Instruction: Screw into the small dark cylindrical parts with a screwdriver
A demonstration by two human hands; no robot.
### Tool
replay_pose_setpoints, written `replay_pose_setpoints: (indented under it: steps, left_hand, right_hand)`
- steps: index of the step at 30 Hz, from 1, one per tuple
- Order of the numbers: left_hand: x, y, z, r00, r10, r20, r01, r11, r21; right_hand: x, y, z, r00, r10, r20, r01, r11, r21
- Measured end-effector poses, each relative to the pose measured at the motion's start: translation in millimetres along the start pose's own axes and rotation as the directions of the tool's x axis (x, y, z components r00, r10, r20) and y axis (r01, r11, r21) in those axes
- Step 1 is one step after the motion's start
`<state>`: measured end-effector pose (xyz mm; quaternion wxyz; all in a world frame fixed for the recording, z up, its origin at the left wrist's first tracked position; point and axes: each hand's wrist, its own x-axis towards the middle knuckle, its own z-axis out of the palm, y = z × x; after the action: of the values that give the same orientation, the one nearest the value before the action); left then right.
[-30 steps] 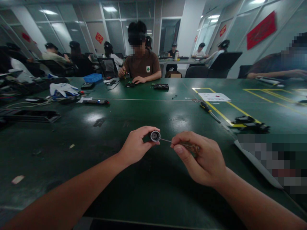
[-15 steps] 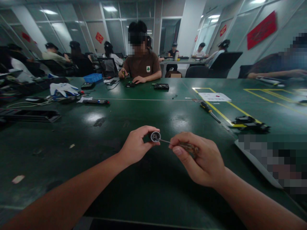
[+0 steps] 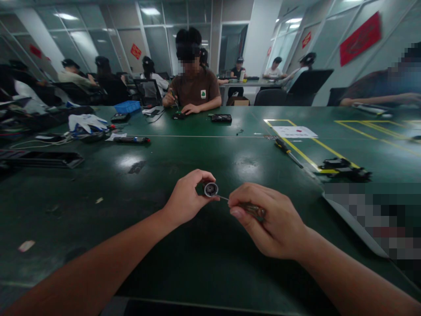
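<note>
Between its thumb and fingers, my left hand (image 3: 186, 197) grips a small round dark part (image 3: 211, 189) with a metallic rim, its open end turned towards me. Some small detail shows inside the opening, too small to name. A screwdriver (image 3: 251, 210) with a translucent amber handle is in my right hand (image 3: 272, 224), closed around the handle. Its thin shaft points left to the lower edge of the round part's opening; whether the tip touches cannot be made out. Both hands are above the green table (image 3: 164, 272).
A black-and-yellow screwdriver (image 3: 288, 152) and black parts (image 3: 344, 169) lie to the right, near a paper sheet (image 3: 295, 132). A grey-edged tray (image 3: 353, 228) sits at far right. Gloves (image 3: 86, 123) and a pen-like tool (image 3: 131, 140) lie left. A person (image 3: 194, 83) works opposite.
My right hand and the screwdriver have moved slightly left and down. The round part has tilted and shifted a little left in my left hand.
</note>
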<state>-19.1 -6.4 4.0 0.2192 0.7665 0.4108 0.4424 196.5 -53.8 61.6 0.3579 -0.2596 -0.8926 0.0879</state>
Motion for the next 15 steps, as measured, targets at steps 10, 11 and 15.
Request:
replay_pose_setpoints:
  steps: [10,11,15]
  left_hand:
    - [0.3,-5.7,-3.6,0.994,0.071,0.081,-0.080,0.990,0.118]
    - [0.3,-6.0,-3.4,0.994,0.072,0.079,-0.080,0.991,0.106]
    - [1.5,-5.4,-3.5,0.993,0.061,0.099,-0.065,0.997,0.035]
  right_hand:
    - [-0.7,2.0,6.7,0.999,0.011,0.031,-0.012,0.999,0.041]
    - [-0.8,2.0,7.2,0.999,0.014,0.030,-0.015,0.999,0.039]
    - [-2.6,2.2,7.2,1.000,0.011,0.010,-0.012,0.999,0.032]
